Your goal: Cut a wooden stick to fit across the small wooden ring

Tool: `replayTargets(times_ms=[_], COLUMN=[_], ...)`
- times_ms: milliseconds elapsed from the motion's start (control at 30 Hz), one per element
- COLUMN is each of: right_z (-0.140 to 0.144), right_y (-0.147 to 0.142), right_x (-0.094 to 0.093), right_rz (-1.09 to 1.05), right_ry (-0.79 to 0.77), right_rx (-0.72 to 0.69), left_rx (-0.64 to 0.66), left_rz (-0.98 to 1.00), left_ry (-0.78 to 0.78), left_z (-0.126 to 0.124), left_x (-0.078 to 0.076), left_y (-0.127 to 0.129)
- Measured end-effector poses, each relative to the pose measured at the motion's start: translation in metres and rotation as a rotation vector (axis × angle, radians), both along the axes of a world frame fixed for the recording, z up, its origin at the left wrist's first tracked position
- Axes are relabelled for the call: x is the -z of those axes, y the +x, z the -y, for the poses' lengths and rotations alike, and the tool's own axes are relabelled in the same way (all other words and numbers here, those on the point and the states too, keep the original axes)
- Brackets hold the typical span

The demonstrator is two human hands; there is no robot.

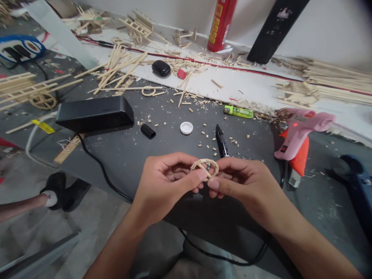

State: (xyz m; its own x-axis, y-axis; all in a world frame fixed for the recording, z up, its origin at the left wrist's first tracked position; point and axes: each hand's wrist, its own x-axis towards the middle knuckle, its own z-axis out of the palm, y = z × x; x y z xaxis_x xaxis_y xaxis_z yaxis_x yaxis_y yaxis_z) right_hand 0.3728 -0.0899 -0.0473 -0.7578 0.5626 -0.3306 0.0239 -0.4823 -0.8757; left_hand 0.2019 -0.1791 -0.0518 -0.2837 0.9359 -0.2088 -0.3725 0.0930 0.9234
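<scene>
Between my two hands, just above the table's near edge, is a small wooden ring [215,166] made of short stick pieces, with one stick across its inside. My left hand [174,174] pinches its left side, the thumb lying over the ring's lower left. With thumb and fingers closed, my right hand [240,180] grips the lower right side. Part of the ring is hidden behind the thumbs. A black marker [221,141] lies just beyond my right hand. Small cut stick bits [207,136] are scattered beyond the ring, near a white bottle cap [186,128].
A pink glue gun [302,128] with its red light on stands at right. A green lighter [238,111] and black marker cap [148,131] lie farther back. At left are a black box [95,112] and a spoked wooden wheel [43,100]. Another person's foot [54,190] shows lower left.
</scene>
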Motion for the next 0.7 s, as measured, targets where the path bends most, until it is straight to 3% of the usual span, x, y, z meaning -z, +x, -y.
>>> replayTargets(times_ms=[400, 700], right_z=[-0.0036, -0.0017], right_y=[-0.0007, -0.0008], right_x=[0.001, 0.0022], right_rz=[-0.031, -0.023], right_ry=[-0.085, -0.04], right_rx=[-0.031, -0.016], left_rx=[0.056, 0.071], left_rz=[0.099, 0.085], left_ry=[0.025, 0.02], left_z=[-0.0039, -0.0031], left_x=[0.0046, 0.0054], left_y=[-0.0048, -0.0055])
